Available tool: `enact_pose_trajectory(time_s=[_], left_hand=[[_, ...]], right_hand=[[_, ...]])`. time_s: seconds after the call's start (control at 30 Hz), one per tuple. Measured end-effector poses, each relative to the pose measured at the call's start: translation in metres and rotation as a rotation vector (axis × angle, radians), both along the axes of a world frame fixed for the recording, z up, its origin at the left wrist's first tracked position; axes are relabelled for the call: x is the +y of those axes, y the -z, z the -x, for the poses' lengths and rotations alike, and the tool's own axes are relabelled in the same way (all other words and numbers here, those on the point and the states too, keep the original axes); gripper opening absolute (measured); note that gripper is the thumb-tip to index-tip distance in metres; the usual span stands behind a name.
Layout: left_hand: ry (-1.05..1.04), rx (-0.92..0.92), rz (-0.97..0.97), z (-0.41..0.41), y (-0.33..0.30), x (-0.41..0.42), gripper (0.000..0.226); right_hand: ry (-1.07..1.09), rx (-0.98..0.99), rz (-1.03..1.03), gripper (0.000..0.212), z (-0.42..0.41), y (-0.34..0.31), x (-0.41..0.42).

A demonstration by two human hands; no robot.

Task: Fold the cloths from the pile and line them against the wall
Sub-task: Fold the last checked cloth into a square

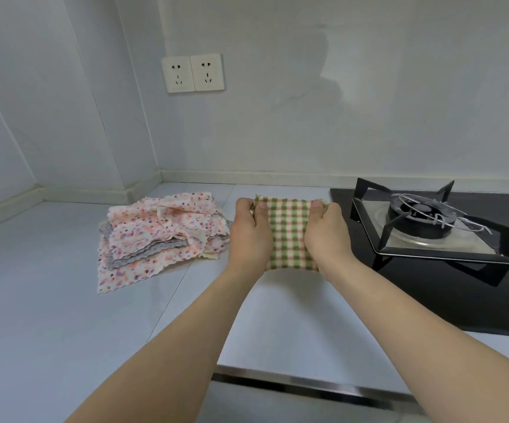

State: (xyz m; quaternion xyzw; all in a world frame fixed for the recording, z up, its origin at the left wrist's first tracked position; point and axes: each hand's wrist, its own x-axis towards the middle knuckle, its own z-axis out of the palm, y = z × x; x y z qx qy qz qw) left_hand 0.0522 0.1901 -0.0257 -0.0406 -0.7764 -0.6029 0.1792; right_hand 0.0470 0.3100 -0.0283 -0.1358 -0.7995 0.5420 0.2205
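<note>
Pile (158,236) on counter (48,315) left of held cloth (288,233) — stove (424,221) right, sockets (192,73) on wall behind.

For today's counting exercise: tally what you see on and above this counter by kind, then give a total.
Checked cloth: 1
Cloth pile: 1
Hands, left and right: 2
Stove burner: 1
Wall sockets: 2
Total: 7
</note>
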Motion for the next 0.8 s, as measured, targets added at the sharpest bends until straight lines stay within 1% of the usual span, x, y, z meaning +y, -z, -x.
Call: enact_pose_trajectory(time_s=[0.13, 0.27, 0.4, 0.5, 0.67, 0.8], left_hand=[[-0.022, -0.072, -0.038, 0.057, -0.014, 0.018, 0.020], [0.005, -0.125, -0.049, 0.086, -0.067, 0.037, 0.020], [0.043, -0.204, -0.078, 0.074, -0.135, 0.061, 0.020], [0.087, -0.264, -0.086, 0.056, -0.173, 0.085, 0.020], [0.177, -0.281, -0.060, 0.042, -0.199, 0.140, 0.019], [0.235, -0.267, -0.004, 0.036, -0.207, 0.207, 0.017]], right_hand=[[-0.008, -0.035, -0.014, 0.037, 0.059, -0.015, 0.012], [0.001, -0.059, 0.024, 0.038, 0.083, -0.071, 0.031], [0.050, -0.125, -0.007, 0.036, 0.068, -0.143, 0.052], [0.124, -0.182, -0.034, 0.038, 0.044, -0.179, 0.074], [0.218, -0.241, 0.008, 0.041, 0.020, -0.208, 0.132], [0.261, -0.259, 0.092, 0.041, 0.001, -0.215, 0.197]])
